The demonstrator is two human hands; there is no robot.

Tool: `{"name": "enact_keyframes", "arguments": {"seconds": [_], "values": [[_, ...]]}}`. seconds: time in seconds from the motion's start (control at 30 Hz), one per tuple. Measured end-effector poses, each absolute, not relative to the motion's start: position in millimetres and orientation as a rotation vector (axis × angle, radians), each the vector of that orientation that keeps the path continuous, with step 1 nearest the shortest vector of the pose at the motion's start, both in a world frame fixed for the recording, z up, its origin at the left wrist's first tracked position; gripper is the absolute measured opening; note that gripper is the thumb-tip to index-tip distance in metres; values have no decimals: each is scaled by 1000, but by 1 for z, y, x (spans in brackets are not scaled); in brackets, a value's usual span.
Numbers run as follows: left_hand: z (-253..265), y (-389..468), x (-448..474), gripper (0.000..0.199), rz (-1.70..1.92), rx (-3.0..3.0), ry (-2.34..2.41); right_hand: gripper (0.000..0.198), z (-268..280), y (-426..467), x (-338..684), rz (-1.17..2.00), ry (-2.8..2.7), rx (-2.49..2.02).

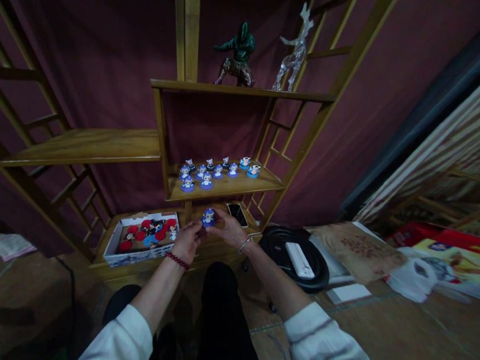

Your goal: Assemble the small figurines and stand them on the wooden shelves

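Between my two hands is a small purple-and-white figurine point(208, 217) on a round purple base, held upright over the low shelf. My left hand point(189, 240) has its fingers closed at the figurine's left side. On the other side, my right hand point(227, 230) grips it with thumb and fingers. Just above, a wooden shelf point(228, 188) bears several similar purple figurines point(206, 181), a few dark ones behind, and two blue-and-pink ones point(253, 171) at the right. To the left of my hands stands an open box point(141, 257) with red, black and blue figurines inside.
A phone point(237, 214) lies right of my hands. Higher up stand a dark green figure point(237, 54) and a clear deer statue point(294, 52). On the floor at right are a round black object point(274, 255) with a white box point(299, 259) on it, and plastic bags point(414, 277).
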State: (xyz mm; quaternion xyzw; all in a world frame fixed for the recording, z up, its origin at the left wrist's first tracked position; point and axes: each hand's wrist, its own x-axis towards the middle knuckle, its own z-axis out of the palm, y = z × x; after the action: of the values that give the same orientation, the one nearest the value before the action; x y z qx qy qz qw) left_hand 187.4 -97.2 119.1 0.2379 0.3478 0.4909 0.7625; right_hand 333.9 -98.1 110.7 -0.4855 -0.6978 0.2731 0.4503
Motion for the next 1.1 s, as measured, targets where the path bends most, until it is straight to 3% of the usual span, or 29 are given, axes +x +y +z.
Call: {"name": "enact_keyframes", "arguments": {"seconds": [0.6,1.1], "values": [[135,-97,208,6,1135,695,882,48,116,-99,352,684,-1634,-1161],[141,-93,232,22,1143,943,911,46,131,-98,367,599,-1547,-1231]]}}
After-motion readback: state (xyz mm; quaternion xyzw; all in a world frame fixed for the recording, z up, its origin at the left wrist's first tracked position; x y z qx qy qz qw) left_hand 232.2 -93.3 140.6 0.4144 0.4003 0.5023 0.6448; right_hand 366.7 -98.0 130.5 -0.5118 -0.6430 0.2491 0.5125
